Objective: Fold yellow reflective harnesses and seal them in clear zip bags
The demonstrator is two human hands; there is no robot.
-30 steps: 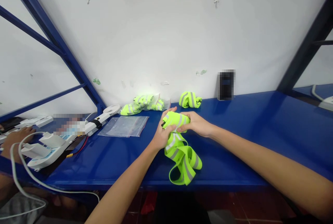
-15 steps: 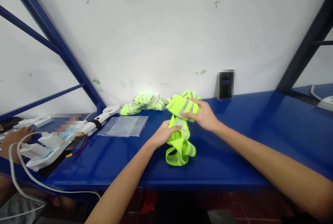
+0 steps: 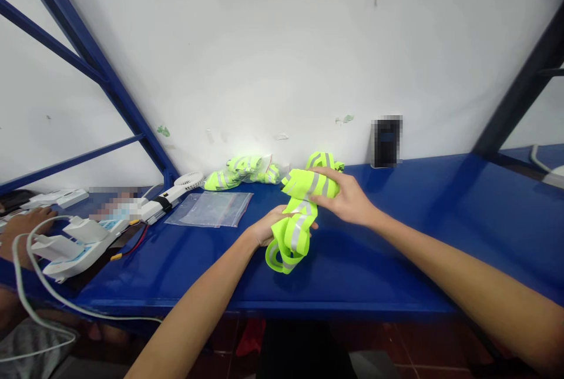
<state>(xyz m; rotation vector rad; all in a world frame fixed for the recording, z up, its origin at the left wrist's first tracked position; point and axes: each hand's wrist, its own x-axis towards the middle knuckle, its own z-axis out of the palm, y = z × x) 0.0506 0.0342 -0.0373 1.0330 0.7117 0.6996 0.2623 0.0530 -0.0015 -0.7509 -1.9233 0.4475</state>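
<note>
Shift in the head view: loose loops of the yellow-green reflective strap sit further left than half a second ago, and the left hand has turned from pinching it, thumb on top, to lying underneath.
Left hand: palm up below the strap, bearing it, with fingertips peeking out on the far side; how tightly the fingers curl I cannot tell.
Right hand: closed around the folded end, thumb in front.
Reflective strap: held up between both hands over the blue surface, its loops drooping toward the near edge.
Rolled strap: by the wall, partly hidden behind the folded end.
Bagged straps: further left along the wall, in clear plastic.
Flat zip bags: on the surface, in front of the bagged straps.
Handheld fan: just left of those bags.
Power strip: at the left, white cables trailing; another person's hand is near.
Dark upright object: against the wall, pixelated.
</note>
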